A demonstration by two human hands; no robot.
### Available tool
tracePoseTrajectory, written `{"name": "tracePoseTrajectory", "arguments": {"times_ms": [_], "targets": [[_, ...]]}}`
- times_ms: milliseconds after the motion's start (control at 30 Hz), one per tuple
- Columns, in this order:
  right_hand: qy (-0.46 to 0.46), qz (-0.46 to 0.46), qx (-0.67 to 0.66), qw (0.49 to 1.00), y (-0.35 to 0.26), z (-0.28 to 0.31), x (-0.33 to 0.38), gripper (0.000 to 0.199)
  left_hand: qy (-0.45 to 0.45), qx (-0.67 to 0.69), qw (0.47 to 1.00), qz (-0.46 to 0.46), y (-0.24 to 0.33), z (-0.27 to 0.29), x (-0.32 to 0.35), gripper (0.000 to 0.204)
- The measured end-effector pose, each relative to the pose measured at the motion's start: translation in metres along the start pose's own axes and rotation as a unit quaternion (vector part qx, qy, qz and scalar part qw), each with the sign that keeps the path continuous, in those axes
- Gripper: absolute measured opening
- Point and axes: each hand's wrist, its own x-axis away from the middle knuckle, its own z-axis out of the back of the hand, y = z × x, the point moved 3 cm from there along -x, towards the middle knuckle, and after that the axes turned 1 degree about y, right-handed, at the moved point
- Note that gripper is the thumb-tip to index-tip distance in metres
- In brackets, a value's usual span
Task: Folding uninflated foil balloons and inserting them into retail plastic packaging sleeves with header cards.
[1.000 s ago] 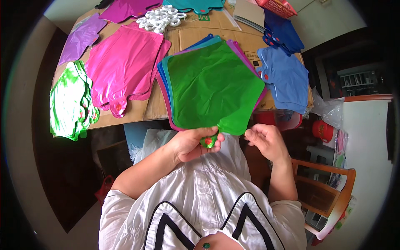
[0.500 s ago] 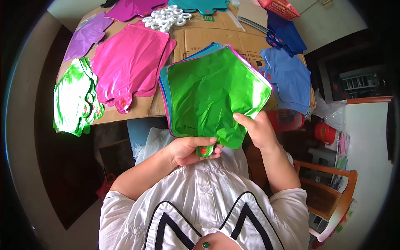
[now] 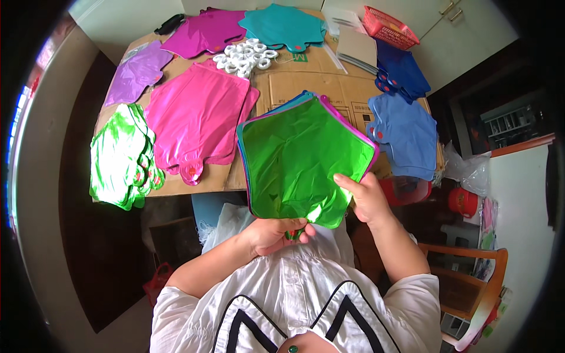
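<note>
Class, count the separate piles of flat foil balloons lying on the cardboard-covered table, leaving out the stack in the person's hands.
7: light green pile at left edge, lilac, pink, magenta, teal, dark blue, light blue. Others may be hidden.

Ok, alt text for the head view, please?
Both hands hold a stack of flat foil balloons, green balloon on top: left hand pinches its neck, right hand grips its right edge. Behind, a cardboard-covered table carries more balloon piles.

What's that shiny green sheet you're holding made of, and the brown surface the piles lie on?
The green sheet looks like thin metallised plastic film, probably foil-balloon material: glossy, with bright glints and soft creases. The left hand pinches its neck, the right hand its edge. The brown surface looks like matt flattened cardboard, with fold lines showing.
</note>
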Motion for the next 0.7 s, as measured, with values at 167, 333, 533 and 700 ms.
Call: {"name": "tracePoseTrajectory", "arguments": {"times_ms": [167,333,533,700], "targets": [[-0.095,-0.159,0.016,0.983,-0.015,-0.012,0.019,0.019,-0.032,0.069,0.996,0.036,0.003,0.007,0.003,0.019],[-0.089,-0.109,0.119,0.983,-0.004,-0.002,0.008,0.016,-0.047,0.128,0.99,0.032,0.014,-0.012,0.009,0.019],[-0.079,-0.077,0.19,0.975,-0.015,-0.007,0.006,0.017,0.018,0.072,0.996,0.042,0.005,-0.004,-0.002,0.012],[-0.05,-0.043,0.093,0.994,-0.057,0.014,-0.038,0.033,0.016,-0.016,1.0,0.001,0.001,-0.006,-0.006,0.013]]}}
